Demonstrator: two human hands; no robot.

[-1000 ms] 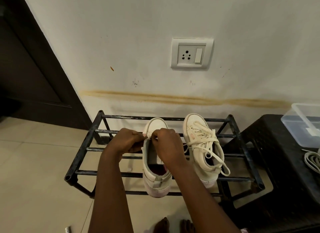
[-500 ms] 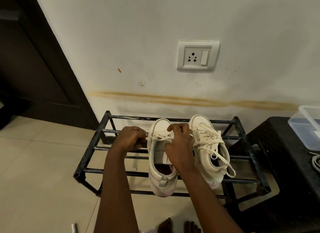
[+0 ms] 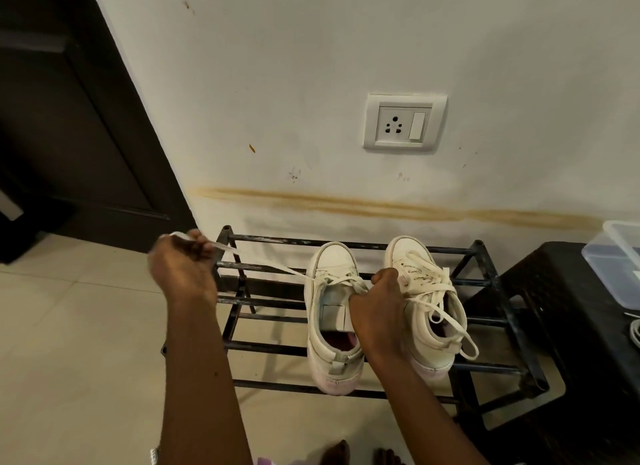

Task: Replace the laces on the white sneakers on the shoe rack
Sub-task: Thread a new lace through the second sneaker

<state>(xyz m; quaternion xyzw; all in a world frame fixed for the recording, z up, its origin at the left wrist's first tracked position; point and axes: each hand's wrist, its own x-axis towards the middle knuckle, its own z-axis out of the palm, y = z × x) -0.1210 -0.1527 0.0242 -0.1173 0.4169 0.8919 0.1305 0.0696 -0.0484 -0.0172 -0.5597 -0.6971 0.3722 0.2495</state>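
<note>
Two white sneakers stand side by side on a black metal shoe rack point(image 3: 491, 281), toes to the wall. The left sneaker point(image 3: 329, 333) has lace only across its front eyelets. My left hand point(image 3: 183, 267) is out to the left of the rack, gripping one end of the cream lace point(image 3: 273, 268), which runs taut from the shoe to the hand. My right hand point(image 3: 377, 312) sits on the right side of that shoe with fingers curled at the lacing; I cannot tell whether it pinches the other lace end. The right sneaker point(image 3: 426, 305) is fully laced, its ends hanging loose.
A dark stool point(image 3: 571, 326) stands right of the rack, bearing a clear plastic box point(image 3: 620, 260) and a white cord. A wall socket point(image 3: 403, 122) is above the rack. A dark door point(image 3: 69, 118) is at the left, beige floor tiles point(image 3: 86, 343) below, my toes at the bottom edge.
My left hand has pulled away from the left sneaker toward the left, drawing the lace out taut. My right hand stayed at the shoe's lacing.
</note>
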